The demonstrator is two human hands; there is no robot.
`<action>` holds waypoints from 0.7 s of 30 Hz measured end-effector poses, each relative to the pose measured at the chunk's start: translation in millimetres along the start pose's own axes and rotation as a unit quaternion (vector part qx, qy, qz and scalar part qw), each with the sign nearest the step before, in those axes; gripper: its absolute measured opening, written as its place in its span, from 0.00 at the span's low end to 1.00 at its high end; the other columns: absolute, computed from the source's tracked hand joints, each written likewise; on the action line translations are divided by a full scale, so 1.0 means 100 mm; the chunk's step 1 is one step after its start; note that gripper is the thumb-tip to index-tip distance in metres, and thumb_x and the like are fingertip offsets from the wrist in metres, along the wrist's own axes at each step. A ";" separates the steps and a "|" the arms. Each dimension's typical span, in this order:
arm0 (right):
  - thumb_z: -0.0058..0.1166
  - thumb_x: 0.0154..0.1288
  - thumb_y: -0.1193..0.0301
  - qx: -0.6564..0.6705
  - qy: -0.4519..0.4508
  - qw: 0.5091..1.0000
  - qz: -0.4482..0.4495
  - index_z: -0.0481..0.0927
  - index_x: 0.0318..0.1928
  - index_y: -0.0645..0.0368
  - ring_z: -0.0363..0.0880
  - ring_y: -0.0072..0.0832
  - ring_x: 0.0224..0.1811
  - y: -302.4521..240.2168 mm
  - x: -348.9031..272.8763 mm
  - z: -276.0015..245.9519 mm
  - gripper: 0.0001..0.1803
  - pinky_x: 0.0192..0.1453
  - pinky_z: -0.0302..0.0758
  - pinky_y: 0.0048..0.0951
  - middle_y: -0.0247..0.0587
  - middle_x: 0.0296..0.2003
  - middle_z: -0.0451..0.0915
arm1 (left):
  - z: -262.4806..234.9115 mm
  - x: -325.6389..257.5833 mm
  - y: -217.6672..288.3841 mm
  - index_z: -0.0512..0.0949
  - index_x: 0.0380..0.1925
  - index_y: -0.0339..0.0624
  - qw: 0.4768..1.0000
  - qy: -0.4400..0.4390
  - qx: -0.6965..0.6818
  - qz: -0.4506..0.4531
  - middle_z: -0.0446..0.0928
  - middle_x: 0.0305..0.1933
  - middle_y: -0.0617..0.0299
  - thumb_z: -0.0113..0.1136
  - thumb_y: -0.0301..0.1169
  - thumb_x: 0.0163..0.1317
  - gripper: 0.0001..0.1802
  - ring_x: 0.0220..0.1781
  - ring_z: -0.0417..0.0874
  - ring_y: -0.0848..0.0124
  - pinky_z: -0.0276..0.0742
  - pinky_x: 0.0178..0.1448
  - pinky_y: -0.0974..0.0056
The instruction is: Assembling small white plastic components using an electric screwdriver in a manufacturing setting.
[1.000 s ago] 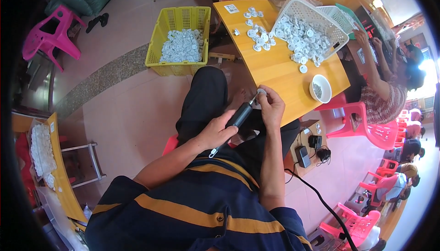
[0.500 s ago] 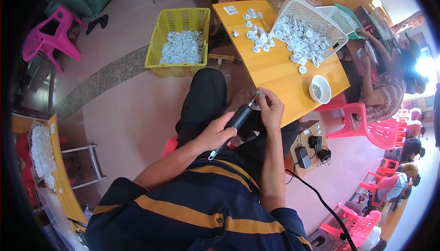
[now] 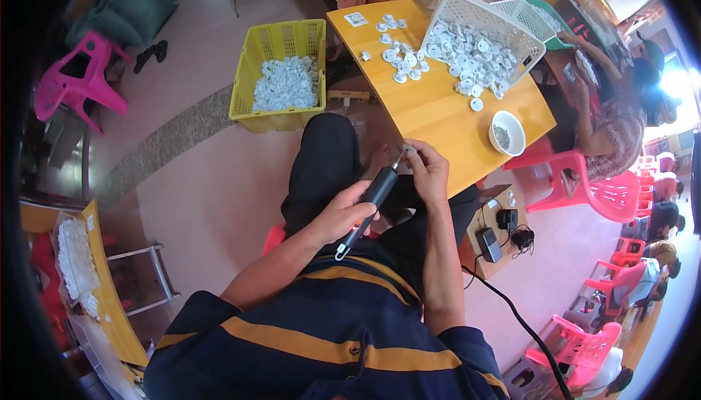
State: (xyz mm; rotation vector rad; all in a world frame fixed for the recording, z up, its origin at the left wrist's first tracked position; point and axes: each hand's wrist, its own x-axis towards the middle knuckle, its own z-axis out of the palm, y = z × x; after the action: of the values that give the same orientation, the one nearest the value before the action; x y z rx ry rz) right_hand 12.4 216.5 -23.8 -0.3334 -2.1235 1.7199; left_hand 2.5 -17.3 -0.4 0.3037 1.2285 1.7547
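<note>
My left hand (image 3: pixel 343 212) is wrapped around a black electric screwdriver (image 3: pixel 379 186), held at a slant over my lap. Its bit points up and right, toward my right hand (image 3: pixel 431 175). Between the fingertips of that hand is a small white plastic part (image 3: pixel 409 149), mostly covered, with the bit's tip meeting it. Both hands are just off the near edge of the yellow wooden table (image 3: pixel 467 153). On the table are loose white round parts (image 3: pixel 409 62), a tipped white basket (image 3: pixel 531 60) spilling more of them, and a white bowl (image 3: pixel 518 137) of small metal screws.
A yellow crate (image 3: pixel 241 100) of white parts stands on the floor beyond my knees. Power adapters (image 3: pixel 491 245) with cables lie on a low box at the right. A co-worker (image 3: pixel 610 133) sits past the table near a pink chair (image 3: pixel 610 194). Another pink chair (image 3: pixel 87 82) is far left.
The view has shifted slightly. My right fingers now cover more of the white part at the bit's tip. The left hand keeps its hold on the screwdriver.
</note>
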 end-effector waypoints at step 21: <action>0.58 0.73 0.78 0.015 -0.003 1.000 0.012 0.85 0.53 0.63 0.82 0.17 0.39 0.05 0.00 -0.02 0.11 0.46 0.80 0.21 0.32 0.39 0.85 | 0.01 0.02 0.07 0.64 0.68 0.36 1.000 -0.009 0.000 0.000 0.80 0.38 0.58 0.52 0.25 0.70 0.27 0.26 0.81 0.73 0.80 0.31 0.69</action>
State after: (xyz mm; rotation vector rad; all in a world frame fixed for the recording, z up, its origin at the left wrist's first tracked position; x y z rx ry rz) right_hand 12.5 219.2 -28.0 -0.3459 -2.1027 1.7667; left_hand -1.1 -15.5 5.3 0.3180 1.2147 1.7485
